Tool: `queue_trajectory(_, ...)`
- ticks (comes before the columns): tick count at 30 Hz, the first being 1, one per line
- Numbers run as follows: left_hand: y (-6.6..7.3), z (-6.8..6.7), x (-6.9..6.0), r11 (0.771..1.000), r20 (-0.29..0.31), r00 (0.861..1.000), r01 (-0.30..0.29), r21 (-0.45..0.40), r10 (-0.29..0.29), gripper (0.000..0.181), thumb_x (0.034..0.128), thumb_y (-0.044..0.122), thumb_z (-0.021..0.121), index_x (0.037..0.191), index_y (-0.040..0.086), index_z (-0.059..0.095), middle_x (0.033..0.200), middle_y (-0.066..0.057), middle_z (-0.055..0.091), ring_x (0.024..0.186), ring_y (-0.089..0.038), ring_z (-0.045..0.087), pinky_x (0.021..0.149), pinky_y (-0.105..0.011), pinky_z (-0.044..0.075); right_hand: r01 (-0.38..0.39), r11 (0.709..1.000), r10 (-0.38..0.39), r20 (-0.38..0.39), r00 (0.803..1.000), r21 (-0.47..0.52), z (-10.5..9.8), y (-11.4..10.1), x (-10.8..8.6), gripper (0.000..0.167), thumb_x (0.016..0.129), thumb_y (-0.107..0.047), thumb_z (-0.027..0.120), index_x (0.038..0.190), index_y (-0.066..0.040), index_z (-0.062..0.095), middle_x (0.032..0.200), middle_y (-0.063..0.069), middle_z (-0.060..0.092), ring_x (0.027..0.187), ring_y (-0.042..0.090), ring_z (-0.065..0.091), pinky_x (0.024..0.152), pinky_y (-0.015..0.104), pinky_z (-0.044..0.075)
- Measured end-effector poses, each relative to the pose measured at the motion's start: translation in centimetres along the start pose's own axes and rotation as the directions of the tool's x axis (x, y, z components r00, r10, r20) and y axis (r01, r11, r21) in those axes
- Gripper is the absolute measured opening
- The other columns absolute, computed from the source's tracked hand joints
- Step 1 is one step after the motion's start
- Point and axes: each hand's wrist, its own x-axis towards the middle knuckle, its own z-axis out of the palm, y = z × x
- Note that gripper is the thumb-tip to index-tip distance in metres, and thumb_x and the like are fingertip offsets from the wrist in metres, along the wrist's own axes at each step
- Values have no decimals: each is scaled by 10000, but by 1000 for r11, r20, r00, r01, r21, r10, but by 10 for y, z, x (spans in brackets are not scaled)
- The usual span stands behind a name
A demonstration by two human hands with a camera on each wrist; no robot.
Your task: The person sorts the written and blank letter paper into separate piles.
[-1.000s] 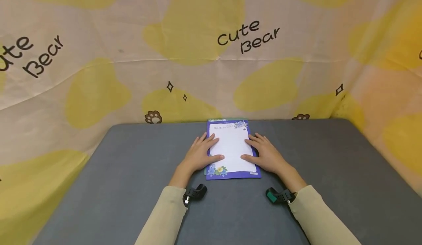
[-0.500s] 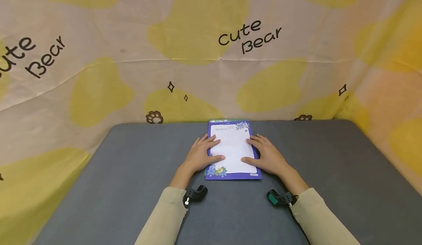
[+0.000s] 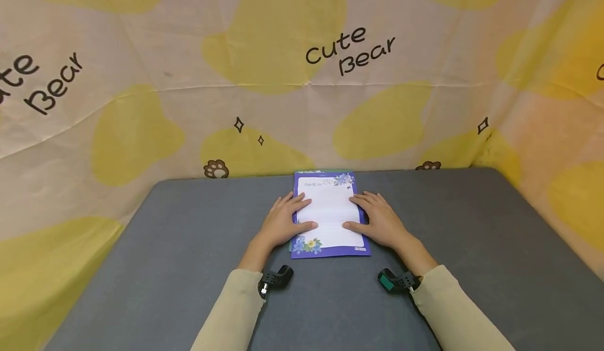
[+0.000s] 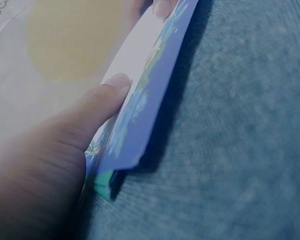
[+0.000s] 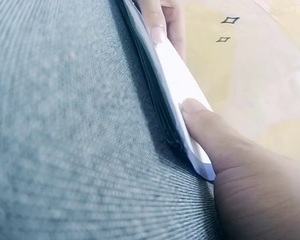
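A purple-bordered booklet (image 3: 330, 212) with a white panel and blue and yellow flowers lies flat near the table's far edge. Beneath it, a thin green edge (image 4: 104, 184) shows in the left wrist view, and several layers (image 5: 152, 95) show in the right wrist view. My left hand (image 3: 282, 222) rests along its left side, thumb and fingertips on the white panel. On the opposite side my right hand (image 3: 381, 221) rests the same way, its thumb pointing inward. The fingers of both hands are spread and fairly straight. The printed text is too small to read.
A grey cloth-covered table (image 3: 189, 262) extends around the booklet. Behind it hangs a cream and yellow curtain (image 3: 264, 36) printed with "cute bear". A black strap with a small device sits on each wrist, such as the left strap (image 3: 276, 278).
The head view has shifted slightly, so everything appears a little farther left. Both hands stay on the booklet with no clear movement.
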Motion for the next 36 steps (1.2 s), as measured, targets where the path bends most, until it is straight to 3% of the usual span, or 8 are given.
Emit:
queue_trajectory(7, 4, -2, -1, 1000, -19, 1000, 18, -25, -18, 727, 843, 562, 756, 1460, 227, 568, 1594, -1, 451, 1561, -309, 262, 1281, -554, 140, -26, 999, 28, -27, 999, 47, 0, -2, 2, 725, 877, -514, 742, 1437, -86, 571, 1498, 185, 542, 1478, 416, 383, 1241, 619, 197)
queue_trajectory(14, 8, -4, -2, 994, -56, 995, 83, -66, -87, 694, 815, 550, 793, 1418, 255, 614, 1583, -148, 448, 1502, -435, 337, 1184, -664, 291, -51, 991, 60, -79, 995, 120, 1, 2, 3, 679, 884, -417, 770, 1419, -46, 580, 1514, 194, 522, 1474, 413, 395, 1238, 639, 171)
queue_trajectory(20, 8, -4, -3, 997, -100, 993, 59, -49, -64, 632, 827, 507, 801, 1387, 257, 644, 1553, -164, 483, 1451, -401, 435, 1165, -619, 358, -104, 978, 126, -111, 986, 181, -1, -1, 3, 666, 895, -395, 760, 1435, -57, 567, 1510, 235, 507, 1455, 437, 414, 1230, 645, 192)
queue_trajectory(27, 4, -1, 0, 991, -164, 985, 33, -131, -54, 601, 821, 425, 832, 1366, 237, 661, 1499, -139, 551, 1421, -371, 485, 1161, -585, 381, -125, 942, 185, -174, 967, 311, -3, -5, 3, 572, 914, -337, 757, 1419, -122, 597, 1541, 234, 472, 1442, 456, 421, 1160, 689, 303)
queue_trajectory(32, 5, -2, -1, 988, -183, 983, -3, -153, -25, 605, 824, 399, 834, 1370, 212, 656, 1480, -127, 574, 1413, -354, 499, 1166, -570, 382, -81, 902, 201, -246, 948, 424, -3, -6, 2, 472, 921, -262, 758, 1362, -132, 649, 1398, 191, 627, 1290, 391, 598, 1081, 581, 463)
queue_trajectory(36, 7, -3, 0, 988, -189, 982, -22, -151, -7, 613, 827, 391, 834, 1381, 208, 647, 1469, -98, 591, 1408, -322, 514, 1177, -524, 388, -68, 871, 227, -276, 934, 487, -3, -7, 2, 419, 940, -248, 738, 1331, -116, 670, 1336, 169, 672, 1108, 312, 702, 904, 428, 593)
